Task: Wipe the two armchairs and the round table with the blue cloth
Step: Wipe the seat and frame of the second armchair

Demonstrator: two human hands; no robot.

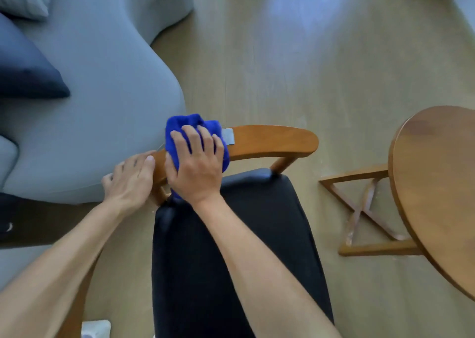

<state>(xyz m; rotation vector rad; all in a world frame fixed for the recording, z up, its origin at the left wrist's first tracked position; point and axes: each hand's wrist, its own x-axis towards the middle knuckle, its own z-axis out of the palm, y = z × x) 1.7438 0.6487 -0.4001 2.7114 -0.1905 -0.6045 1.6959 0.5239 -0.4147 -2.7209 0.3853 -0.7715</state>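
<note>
Single head-worn view, wide-angle, looked steeply down and forward from above the armchair (231, 247). Close range: both forearms entered from the bottom edge, left hand (129, 181) and right hand (195, 166) sat near frame centre. Sofa (90, 93) filled the upper left, round table (437, 183) was cut by the right edge, floor (308, 55) ran to the top. Edges bowed from lens distortion. No second view.
</note>
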